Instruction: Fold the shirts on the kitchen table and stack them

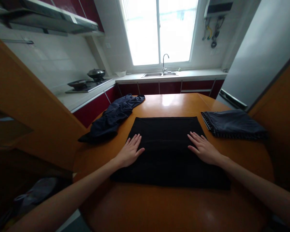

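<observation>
A black cloth (pixel 166 158), perhaps a folded garment, lies flat and smooth on the wooden table (pixel 174 209). My left hand (pixel 130 149) rests on its left edge, fingers stretched out and palm down. On the opposite edge, my right hand (pixel 203 149) lies flat too, with its fingers apart. Neither hand grips anything. Whether the cloth is trousers or another piece of clothing, I cannot tell.
A crumpled dark blue garment (pixel 111 117) lies at the table's left edge. Folded dark grey cloth (pixel 234 124) sits at the right. Beyond the table are a sink (pixel 153 74), a stove with a pot (pixel 96 74) and a fridge (pixel 258 48).
</observation>
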Demonstrator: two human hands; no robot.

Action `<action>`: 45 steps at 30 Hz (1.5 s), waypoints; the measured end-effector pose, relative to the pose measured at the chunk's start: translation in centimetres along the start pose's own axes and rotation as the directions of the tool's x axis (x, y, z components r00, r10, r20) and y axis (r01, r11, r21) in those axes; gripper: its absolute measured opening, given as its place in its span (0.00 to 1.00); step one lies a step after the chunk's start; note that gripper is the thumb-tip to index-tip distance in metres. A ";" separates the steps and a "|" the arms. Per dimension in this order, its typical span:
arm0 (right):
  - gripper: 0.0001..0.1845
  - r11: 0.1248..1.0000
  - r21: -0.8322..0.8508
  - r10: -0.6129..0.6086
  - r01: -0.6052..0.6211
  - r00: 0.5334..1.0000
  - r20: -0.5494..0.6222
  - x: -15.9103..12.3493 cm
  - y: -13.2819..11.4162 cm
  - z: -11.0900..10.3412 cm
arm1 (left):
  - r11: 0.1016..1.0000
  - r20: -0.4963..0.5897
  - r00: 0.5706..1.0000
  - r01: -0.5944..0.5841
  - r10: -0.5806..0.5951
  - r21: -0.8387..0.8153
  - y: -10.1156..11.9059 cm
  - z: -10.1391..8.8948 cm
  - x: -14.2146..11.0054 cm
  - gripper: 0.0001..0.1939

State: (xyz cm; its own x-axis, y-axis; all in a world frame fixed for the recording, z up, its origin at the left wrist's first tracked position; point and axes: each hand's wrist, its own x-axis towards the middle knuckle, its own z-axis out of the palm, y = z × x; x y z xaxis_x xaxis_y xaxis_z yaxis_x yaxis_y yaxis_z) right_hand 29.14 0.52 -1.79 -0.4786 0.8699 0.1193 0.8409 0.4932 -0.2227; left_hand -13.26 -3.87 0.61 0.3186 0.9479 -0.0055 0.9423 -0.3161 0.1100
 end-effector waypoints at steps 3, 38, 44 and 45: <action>0.37 0.999 0.038 0.026 -0.025 1.000 -0.012 0.8 1.0 -0.1 | 0.996 0.019 0.997 0.082 -0.081 -0.036 -1.6 0.0 0.6 0.39; 0.15 0.960 0.279 0.119 -0.024 0.937 -0.330 4.5 6.3 -11.8 | 0.940 -0.532 0.843 -0.118 -0.076 -0.320 -8.0 -11.4 6.9 0.17; 0.18 0.912 0.404 0.040 0.075 0.962 -0.269 -6.7 2.5 -10.6 | 0.949 -0.592 0.805 -0.218 0.042 -0.229 -5.7 -9.5 -4.5 0.12; 0.18 0.904 0.415 0.012 0.097 0.968 -0.252 -8.2 2.1 -10.0 | 0.949 -0.586 0.808 -0.224 0.054 -0.221 -5.4 -8.9 -6.1 0.12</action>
State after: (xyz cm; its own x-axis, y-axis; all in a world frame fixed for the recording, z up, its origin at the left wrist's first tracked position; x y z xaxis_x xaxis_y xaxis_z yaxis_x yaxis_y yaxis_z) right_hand 37.34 -5.49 6.44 -0.3898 0.8491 0.3566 0.6090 0.5281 -0.5918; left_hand -21.17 -7.55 8.86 0.2485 0.7725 0.5844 0.8001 -0.5037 0.3256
